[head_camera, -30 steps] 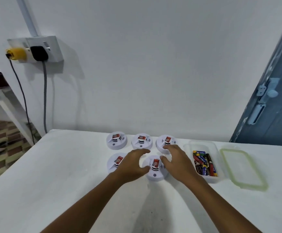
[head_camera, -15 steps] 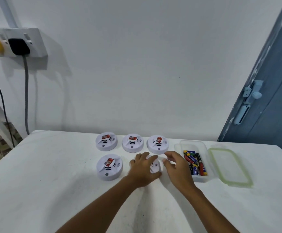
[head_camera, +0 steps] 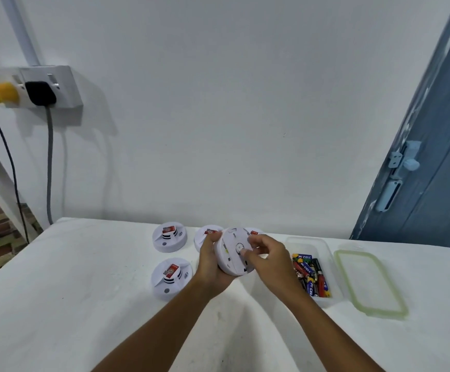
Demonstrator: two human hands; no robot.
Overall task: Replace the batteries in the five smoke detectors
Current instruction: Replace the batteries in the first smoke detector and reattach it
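My left hand (head_camera: 209, 267) grips a white round smoke detector (head_camera: 230, 252) lifted off the table and tilted so its back faces me. My right hand (head_camera: 269, 260) holds its right side, with the thumb pressed on the middle of the back. Two detectors lie face up on the left, one at the back (head_camera: 169, 237) and one nearer (head_camera: 171, 277). Two more in the back row (head_camera: 205, 234) are partly hidden behind the held one. A clear box of batteries (head_camera: 311, 275) sits to the right.
The box's green-rimmed lid (head_camera: 370, 284) lies flat beside it on the white table (head_camera: 84, 291). A wall socket with a yellow and a black plug (head_camera: 40, 92) and hanging cables is at the upper left. A blue door (head_camera: 433, 170) stands at the right.
The front middle detector has been picked up from the table and turned over; both hands now hold it above the table. The camera has shifted slightly.
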